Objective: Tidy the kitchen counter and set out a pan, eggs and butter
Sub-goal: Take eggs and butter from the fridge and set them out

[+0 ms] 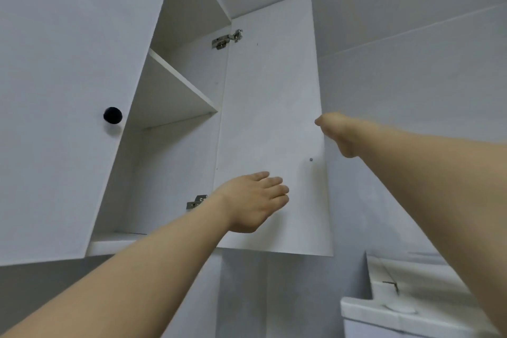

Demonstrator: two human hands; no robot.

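The left hand (pixel 255 200) lay flat, fingers straight, against the inner face of the open cabinet door (pixel 271 107); the right hand (pixel 336 132), at two o'clock from it, hooked round the door's free edge, fingers hidden behind; the cabinet shelf (pixel 175 90) at ten o'clock looked bare; pan, eggs and butter were nowhere in view, so setting out seemingly remained undone.
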